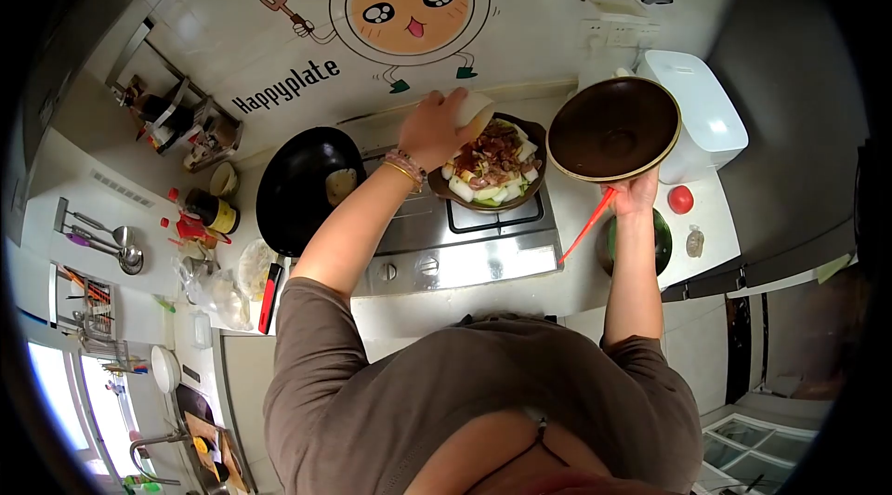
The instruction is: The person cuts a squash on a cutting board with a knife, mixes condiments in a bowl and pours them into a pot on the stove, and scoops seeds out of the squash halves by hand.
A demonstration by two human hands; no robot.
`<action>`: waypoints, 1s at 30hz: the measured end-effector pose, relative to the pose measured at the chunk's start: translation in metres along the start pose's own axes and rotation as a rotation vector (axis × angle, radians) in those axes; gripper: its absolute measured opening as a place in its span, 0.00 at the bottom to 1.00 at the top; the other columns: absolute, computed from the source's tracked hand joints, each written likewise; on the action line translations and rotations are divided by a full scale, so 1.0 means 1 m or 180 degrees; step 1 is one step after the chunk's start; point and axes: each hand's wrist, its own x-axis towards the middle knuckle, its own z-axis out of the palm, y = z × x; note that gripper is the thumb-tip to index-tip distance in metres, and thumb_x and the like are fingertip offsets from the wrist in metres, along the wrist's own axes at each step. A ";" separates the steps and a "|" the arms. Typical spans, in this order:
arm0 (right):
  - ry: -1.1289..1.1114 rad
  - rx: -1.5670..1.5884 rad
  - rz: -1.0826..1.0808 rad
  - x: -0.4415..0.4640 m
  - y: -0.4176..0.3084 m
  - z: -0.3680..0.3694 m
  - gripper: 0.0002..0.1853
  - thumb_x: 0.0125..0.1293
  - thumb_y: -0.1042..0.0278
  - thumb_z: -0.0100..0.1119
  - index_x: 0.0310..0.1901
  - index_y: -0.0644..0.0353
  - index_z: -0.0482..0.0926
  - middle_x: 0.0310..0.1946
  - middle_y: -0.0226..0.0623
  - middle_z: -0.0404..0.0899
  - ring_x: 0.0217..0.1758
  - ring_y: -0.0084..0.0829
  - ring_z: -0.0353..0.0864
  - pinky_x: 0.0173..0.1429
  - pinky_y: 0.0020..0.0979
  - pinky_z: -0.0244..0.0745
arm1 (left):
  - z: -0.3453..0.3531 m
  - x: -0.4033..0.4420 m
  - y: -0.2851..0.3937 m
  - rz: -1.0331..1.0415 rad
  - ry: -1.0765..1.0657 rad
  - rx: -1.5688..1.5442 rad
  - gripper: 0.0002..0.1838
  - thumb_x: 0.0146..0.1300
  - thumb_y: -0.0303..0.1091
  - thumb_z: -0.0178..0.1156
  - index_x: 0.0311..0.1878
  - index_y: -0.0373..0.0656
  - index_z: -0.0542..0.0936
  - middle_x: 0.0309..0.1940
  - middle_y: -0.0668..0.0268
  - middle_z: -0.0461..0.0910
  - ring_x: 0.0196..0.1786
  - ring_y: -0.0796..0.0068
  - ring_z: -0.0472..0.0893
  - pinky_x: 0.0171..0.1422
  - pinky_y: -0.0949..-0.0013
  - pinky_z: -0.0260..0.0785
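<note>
A brown pot (pixel 437 186) on the right burner holds sliced meat with dark sauce (pixel 497 158) over pale vegetable chunks (pixel 492 195). Over its back edge, my left hand (pixel 431 132) is closed around a small pale bowl (pixel 477 116), tilted toward the food. The bowl's inside is hidden from me. To the right of the pot, my right hand (pixel 637 194) grips a round dark-brown pot lid (pixel 613 130) from beneath, partly hidden by it. A thin red stick, apparently chopsticks (pixel 587 230), juts from the same hand toward the stove edge.
A black wok (pixel 302 188) with a red-and-black handle (pixel 270 298) sits left on the gas stove (pixel 465 263). Right of the stove are a green plate (pixel 662 244), a tomato (pixel 681 199), a small bag (pixel 694 241) and a white bin (pixel 697 105). Bottles (pixel 212 211) stand left.
</note>
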 end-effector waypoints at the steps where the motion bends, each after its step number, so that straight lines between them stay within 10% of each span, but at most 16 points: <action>1: 0.0012 -0.0003 0.0003 -0.001 0.001 0.001 0.23 0.67 0.41 0.53 0.45 0.55 0.76 0.26 0.27 0.76 0.10 0.16 0.56 0.12 0.16 0.56 | 0.000 0.000 0.004 0.0049 -0.0009 0.0039 0.34 0.55 0.44 0.64 0.65 0.49 0.67 0.48 0.53 0.74 0.50 0.52 0.78 0.52 0.56 0.75; 30: -0.0082 -0.0696 0.0405 0.029 0.010 -0.003 0.04 0.66 0.66 0.50 0.38 0.52 0.74 0.27 0.27 0.78 0.18 0.18 0.69 0.14 0.18 0.49 | -0.014 -0.012 0.029 0.1522 0.0510 0.0904 0.47 0.41 0.43 0.73 0.67 0.49 0.65 0.54 0.54 0.70 0.57 0.53 0.75 0.47 0.61 0.77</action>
